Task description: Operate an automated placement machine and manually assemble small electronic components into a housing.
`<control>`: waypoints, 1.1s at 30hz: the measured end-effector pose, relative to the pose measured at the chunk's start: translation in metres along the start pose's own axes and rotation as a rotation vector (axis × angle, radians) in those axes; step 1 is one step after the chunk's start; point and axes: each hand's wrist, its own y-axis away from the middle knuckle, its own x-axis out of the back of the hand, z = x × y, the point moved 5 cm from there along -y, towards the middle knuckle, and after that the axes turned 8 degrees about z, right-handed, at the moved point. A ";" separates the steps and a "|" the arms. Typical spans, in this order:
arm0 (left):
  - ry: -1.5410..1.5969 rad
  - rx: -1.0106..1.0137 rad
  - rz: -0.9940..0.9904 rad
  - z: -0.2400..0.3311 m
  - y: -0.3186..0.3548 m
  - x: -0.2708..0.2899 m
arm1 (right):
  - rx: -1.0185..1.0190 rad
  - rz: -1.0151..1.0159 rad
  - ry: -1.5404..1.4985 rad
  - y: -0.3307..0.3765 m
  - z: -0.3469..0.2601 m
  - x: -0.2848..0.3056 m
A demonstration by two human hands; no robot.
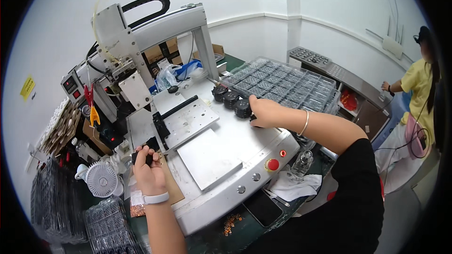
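Note:
My left hand (149, 171), with a white band at its wrist, is closed round a small black part (141, 156) left of the machine's fixture plate; the fingers hide most of it. My right hand (267, 113) reaches across the machine bed and grips the near end of a row of black round ribbed parts. The nearest round part (242, 108) is at my fingertips, and another round part (220, 93) stands at the row's far end. Between my hands lie a metal fixture plate (188, 121) with a black bar and a bare metal block (207, 157).
A gantry machine (165, 21) stands over the bed. Clear compartment trays (282, 82) are stacked at the back right. A red stop button (271, 164), glass bottle (302, 162), phone (263, 207) and small fan (102, 178) are nearby. A person in yellow (416, 84) stands far right.

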 end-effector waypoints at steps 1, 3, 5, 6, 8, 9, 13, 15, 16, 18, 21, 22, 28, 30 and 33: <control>-0.004 -0.002 -0.011 0.001 0.003 -0.002 | 0.025 0.024 -0.018 0.001 -0.001 0.003; -0.019 0.006 -0.001 0.001 0.007 -0.005 | 0.029 0.037 -0.013 0.001 -0.002 0.014; -0.054 0.006 0.017 -0.001 0.011 -0.009 | 0.036 0.087 0.009 -0.004 -0.003 0.025; -0.084 -0.020 -0.008 -0.004 0.014 -0.016 | 0.028 0.098 0.007 -0.006 -0.003 0.035; -0.122 -0.045 0.002 -0.007 0.017 -0.022 | 0.120 0.173 -0.149 -0.022 -0.016 0.042; -0.124 -0.061 -0.007 -0.006 0.017 -0.019 | 0.183 0.192 -0.256 -0.031 -0.027 0.047; -0.236 -0.134 -0.013 0.001 0.028 -0.025 | -0.028 -0.071 -1.160 -0.080 -0.079 0.025; -0.263 -0.165 -0.009 0.002 0.031 -0.026 | -0.189 -0.176 -1.425 -0.094 -0.103 0.012; -0.273 -0.141 -0.022 -0.003 0.029 -0.026 | -0.202 -0.238 -1.459 -0.101 -0.106 0.002; -0.300 -0.098 -0.034 -0.009 0.024 -0.025 | -0.261 -0.367 -1.531 -0.113 -0.112 -0.021; -0.306 -0.056 -0.016 -0.005 0.025 -0.024 | -0.307 -0.362 -1.496 -0.116 -0.123 -0.034; -0.302 -0.049 -0.016 -0.005 0.025 -0.022 | -0.352 -0.355 -1.485 -0.116 -0.126 -0.038; -0.284 -0.010 -0.043 -0.008 0.025 -0.026 | -0.279 -0.242 -1.401 -0.120 -0.140 -0.043; -0.300 -0.004 -0.067 -0.009 0.018 -0.020 | -0.244 -0.198 -1.356 -0.121 -0.144 -0.043; -0.351 -0.034 -0.068 -0.011 0.010 -0.015 | -0.028 -0.218 -1.156 -0.120 -0.160 -0.039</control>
